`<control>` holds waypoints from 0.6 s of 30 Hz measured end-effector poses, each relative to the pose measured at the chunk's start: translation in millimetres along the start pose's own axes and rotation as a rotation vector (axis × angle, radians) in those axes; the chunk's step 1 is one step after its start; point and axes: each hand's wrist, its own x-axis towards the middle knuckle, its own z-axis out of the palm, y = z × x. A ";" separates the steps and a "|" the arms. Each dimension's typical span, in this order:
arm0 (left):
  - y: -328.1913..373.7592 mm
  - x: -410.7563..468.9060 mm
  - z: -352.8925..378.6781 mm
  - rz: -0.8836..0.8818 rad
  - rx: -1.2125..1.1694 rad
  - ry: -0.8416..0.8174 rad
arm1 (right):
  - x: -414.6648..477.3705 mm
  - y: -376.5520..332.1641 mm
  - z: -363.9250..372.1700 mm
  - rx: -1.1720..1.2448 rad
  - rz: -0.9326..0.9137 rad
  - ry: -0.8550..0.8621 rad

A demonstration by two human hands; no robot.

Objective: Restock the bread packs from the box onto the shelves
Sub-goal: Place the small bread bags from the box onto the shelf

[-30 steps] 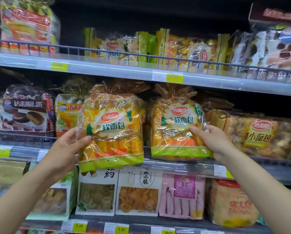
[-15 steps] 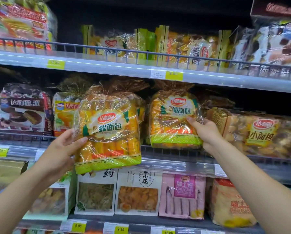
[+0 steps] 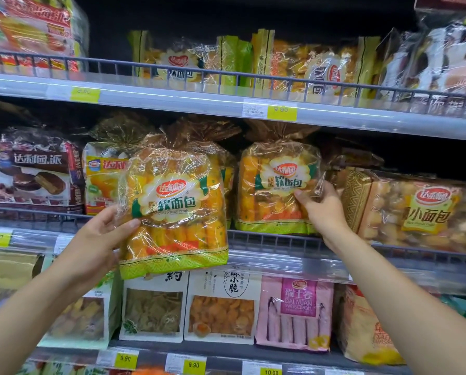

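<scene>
We face a store's middle shelf (image 3: 288,259), wire-railed and crowded with wrapped bakery goods. Fingers behind the wrappers are hidden. Our left hand (image 3: 96,239) grips the front bread pack (image 3: 172,207), held before the rail. Our right hand (image 3: 323,209) pinches the shelved bread pack (image 3: 275,185) standing on that shelf.

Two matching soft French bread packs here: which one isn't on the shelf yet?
The left soft French bread pack, held by the left hand in front of the rail; the right pack, pinched by the right hand, sits behind it.
</scene>
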 end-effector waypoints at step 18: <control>4.2 -5.3 10.2 0.002 0.059 -0.002 | -54.8 -7.3 -31.3 -0.488 -0.154 0.091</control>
